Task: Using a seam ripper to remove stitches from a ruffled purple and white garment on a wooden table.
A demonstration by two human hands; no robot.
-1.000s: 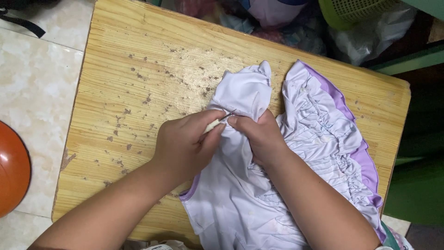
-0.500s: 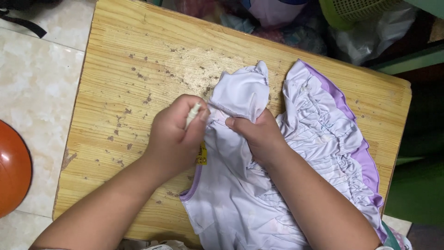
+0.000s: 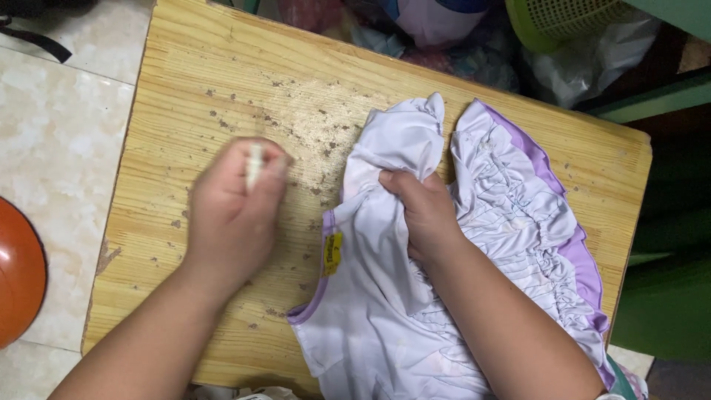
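Lilac-trimmed white cloth, a small gathered garment, lies on the right half of the wooden table, its lower part running off the near edge toward the person. It looks thin, light and limp, likely to bunch and slide on the wood instead of holding any shape, so a pinch on a fold or on the purple hem would seem the surest hold. The right hand is closed on a bunched ridge near the garment's middle, fingers tucked into the cloth. The left hand hovers over bare wood just left of the garment, blurred, its fingers pinched together on a small pale object (too smeared to tell what it is). A yellow tag shows at the purple neckline. Open room lies on the left of the table, pitted with dark specks; the right and far edges are close to the ruffles. An orange round thing sits on the tiled floor to the left, and a green basket stands beyond the far edge.
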